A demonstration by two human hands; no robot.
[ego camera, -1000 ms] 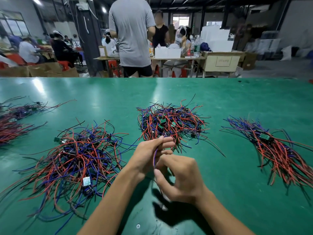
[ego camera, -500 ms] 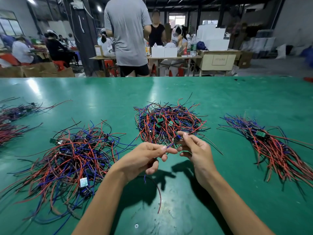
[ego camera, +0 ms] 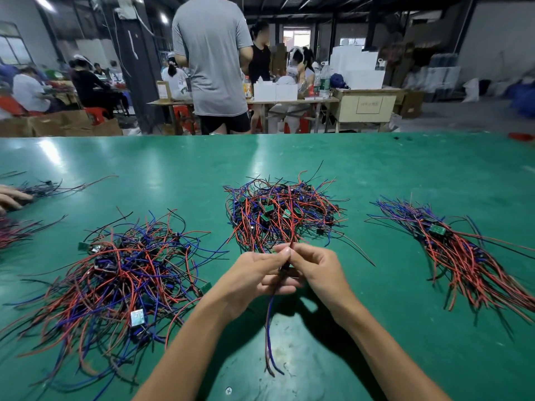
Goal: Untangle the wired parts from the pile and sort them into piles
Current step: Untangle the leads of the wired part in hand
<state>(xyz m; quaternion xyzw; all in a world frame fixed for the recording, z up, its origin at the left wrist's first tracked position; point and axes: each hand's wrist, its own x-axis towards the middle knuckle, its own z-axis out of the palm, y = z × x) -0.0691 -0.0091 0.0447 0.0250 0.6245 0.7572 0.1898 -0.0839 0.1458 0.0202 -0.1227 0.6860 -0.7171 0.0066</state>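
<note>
Green table (ego camera: 376, 169) running wide, far edge straight across beyond the middle pile (ego camera: 280, 215); bare green between that pile and the far edge, and more on the near side around the hands. Left hand (ego camera: 254, 273) and right hand (ego camera: 315, 270) meeting just nearer than the middle pile, both pinching one wired part (ego camera: 270, 328) at its top end. Wires hanging down toward the viewer, long axis near-to-far, loose ends lying on the table. Left of the middle pile, a large tangled pile (ego camera: 115, 285); right of it, a combed-out bundle (ego camera: 463, 256), well apart. Far left of the pile, more wires (ego camera: 43, 188) and another person's fingers (ego camera: 11, 198) at the frame edge.
</note>
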